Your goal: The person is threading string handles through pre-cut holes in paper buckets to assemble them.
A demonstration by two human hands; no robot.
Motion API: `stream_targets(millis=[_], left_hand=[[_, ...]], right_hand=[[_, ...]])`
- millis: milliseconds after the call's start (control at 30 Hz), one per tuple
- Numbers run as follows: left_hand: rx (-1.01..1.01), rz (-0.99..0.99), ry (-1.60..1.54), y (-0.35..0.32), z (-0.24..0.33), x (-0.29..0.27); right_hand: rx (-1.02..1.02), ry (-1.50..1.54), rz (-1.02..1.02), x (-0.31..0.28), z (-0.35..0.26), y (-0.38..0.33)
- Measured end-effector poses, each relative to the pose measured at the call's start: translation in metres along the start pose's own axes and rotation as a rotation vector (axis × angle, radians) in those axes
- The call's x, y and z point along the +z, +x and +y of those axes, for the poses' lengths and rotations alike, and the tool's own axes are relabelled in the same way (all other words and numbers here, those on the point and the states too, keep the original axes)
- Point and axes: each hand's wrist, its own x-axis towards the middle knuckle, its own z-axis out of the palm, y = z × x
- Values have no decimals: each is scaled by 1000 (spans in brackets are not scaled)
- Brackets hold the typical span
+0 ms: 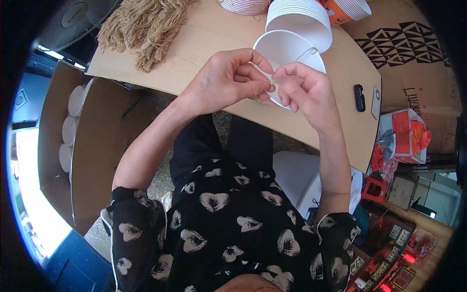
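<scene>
A white paper bucket (287,47) lies tilted on the light wooden table (204,44), its open mouth toward me, with a thin wire handle (307,52) arching over its rim. My left hand (227,80) and my right hand (306,90) meet at the bucket's near rim. Both pinch the rim and the wire's end between thumb and fingers. A stack of the same white buckets (299,19) lies right behind it.
A bundle of tan twine (143,27) lies at the table's far left. A black phone (359,97) and a small white device (375,102) rest near the right edge. A cardboard box (92,146) with white bucket stacks stands on my left. Red packages (406,136) sit on my right.
</scene>
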Motion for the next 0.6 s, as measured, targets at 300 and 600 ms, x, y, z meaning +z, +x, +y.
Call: stream_targets(millis=[300,600], left_hand=[[-1,-3,71,-1,6,1],[-11,27,68,2,3,2]], right_hand=[[-69,38,49,6,-1,1],[-58,35,64,3,0,2]])
